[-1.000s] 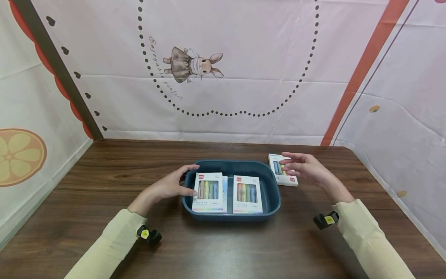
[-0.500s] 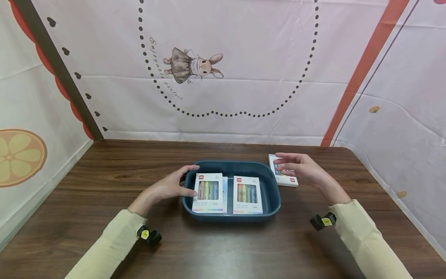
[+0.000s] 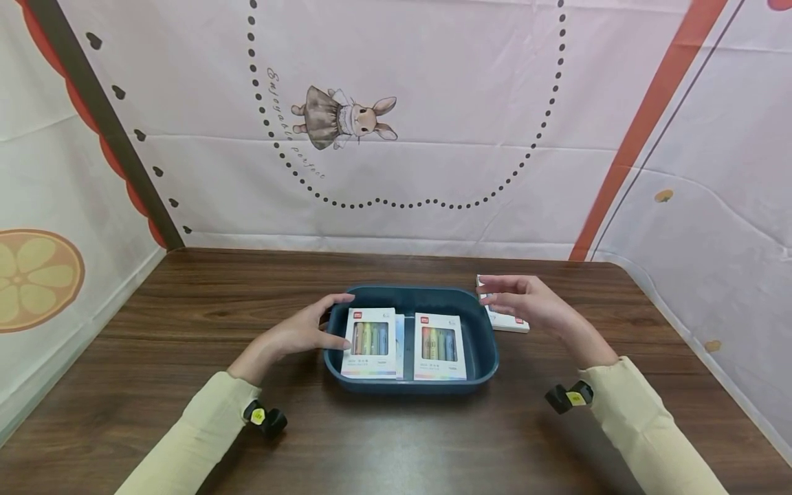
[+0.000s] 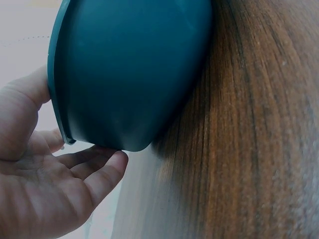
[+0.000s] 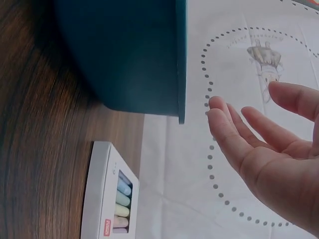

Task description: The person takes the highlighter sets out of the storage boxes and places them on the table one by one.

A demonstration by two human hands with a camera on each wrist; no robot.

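A dark blue plastic bin [image 3: 433,388] stands on the table with two white window boxes of pastel-coloured pens in it, the left box [image 3: 369,368] and the right box [image 3: 441,371]. My left hand [image 3: 306,328] grips the bin's left end. In the left wrist view, its thumb hooks over the rim while the fingers lie against the outer wall. My right hand [image 3: 532,300] hovers beyond the bin's right end, fingers loosely bent and holding nothing. Below it a third white box [image 5: 112,194] lies on the table, partly covered by the hand in the head view.
Another pale box edge [image 3: 399,347] shows beside the left box inside the bin. The wooden table [image 3: 396,440] meets a white printed cloth [image 3: 464,103] at the back, and similar cloth hangs at both sides.
My right hand has moved left over the third box, toward the bin's right end. The left hand and the bin have stayed in place.
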